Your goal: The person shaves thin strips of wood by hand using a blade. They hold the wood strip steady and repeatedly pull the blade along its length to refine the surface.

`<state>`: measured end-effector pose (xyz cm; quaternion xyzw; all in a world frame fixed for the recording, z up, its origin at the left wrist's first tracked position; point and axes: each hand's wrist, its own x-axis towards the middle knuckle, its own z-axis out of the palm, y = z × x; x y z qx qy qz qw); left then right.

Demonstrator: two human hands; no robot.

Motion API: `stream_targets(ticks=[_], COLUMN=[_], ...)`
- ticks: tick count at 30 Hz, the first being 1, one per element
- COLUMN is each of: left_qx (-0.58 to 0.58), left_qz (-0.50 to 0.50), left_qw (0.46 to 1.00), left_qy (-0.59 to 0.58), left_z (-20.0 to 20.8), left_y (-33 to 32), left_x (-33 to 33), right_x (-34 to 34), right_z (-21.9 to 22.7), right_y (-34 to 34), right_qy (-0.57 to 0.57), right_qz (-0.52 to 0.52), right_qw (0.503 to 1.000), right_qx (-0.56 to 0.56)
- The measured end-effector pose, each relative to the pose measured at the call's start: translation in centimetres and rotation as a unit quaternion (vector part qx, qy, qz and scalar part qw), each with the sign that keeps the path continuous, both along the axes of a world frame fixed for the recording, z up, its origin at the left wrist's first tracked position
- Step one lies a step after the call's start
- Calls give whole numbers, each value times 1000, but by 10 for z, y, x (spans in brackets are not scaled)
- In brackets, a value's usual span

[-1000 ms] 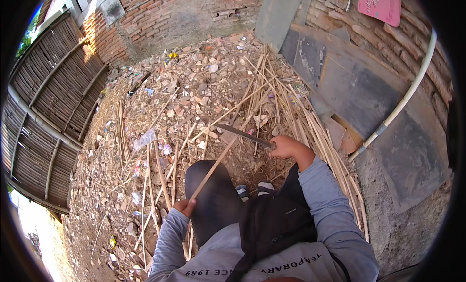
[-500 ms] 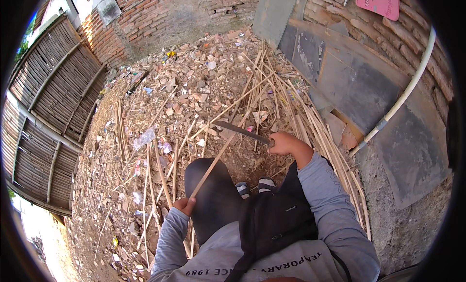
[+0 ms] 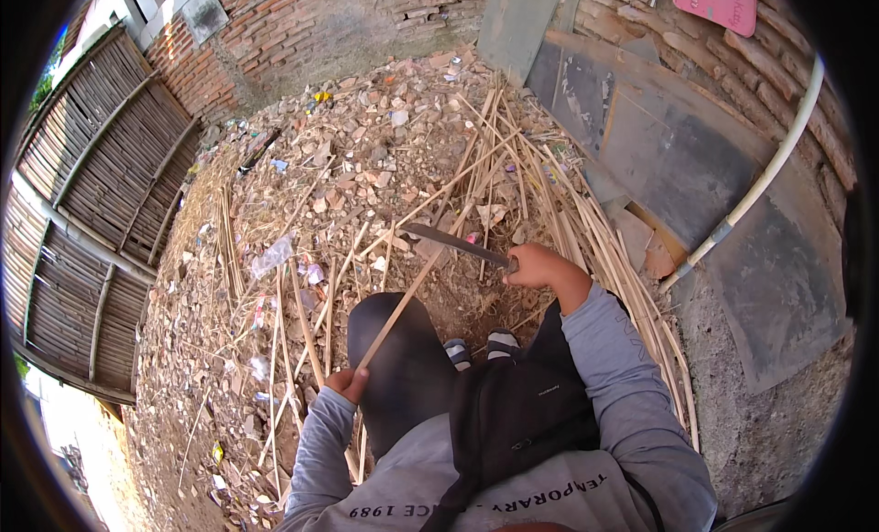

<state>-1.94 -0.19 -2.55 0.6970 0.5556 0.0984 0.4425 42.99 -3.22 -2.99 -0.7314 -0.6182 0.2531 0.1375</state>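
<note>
Beside my left knee, my left hand (image 3: 350, 383) is closed round the near end of a long pale bamboo strip (image 3: 396, 314). The strip slants up and away to the right across my thigh. My right hand (image 3: 535, 266), in front of my right knee, grips the handle of a long, dark-bladed machete (image 3: 456, 243). Its blade points left and crosses the strip ahead of my knees; whether the two touch I cannot tell.
Bamboo strips (image 3: 560, 222) lie piled ahead and to the right, with several more (image 3: 279, 376) at my left. Rubble and litter (image 3: 366, 147) cover the ground. A bamboo fence (image 3: 87, 211) stands left; dark panels (image 3: 678, 157) and a white pipe (image 3: 769, 170) lean at the right wall.
My left hand has shifted up very slightly with the strip. The machete has moved slightly up and left; both hands keep their hold.
</note>
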Motion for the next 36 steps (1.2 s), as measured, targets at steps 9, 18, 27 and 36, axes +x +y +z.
stream_targets(ticks=[9,18,27,36], left_qx=[4,163,191,129], left_qz=[13,-71,-80,-72], left_qw=[997,971,968,985], left_qy=[-74,158,142,92], left_z=[2,3,-5,-5], left_y=[-4,-8,-5,1], left_x=[3,6,8,-1], right_x=[-5,-19,2,9], right_z=[7,40,26,1], right_y=[-1,-3,-6,5], right_qy=[18,-33,-13,-37], right_qz=[-17,-27,-93,-24], right_qw=[999,997,995,999], right_qx=[30,58,35,21])
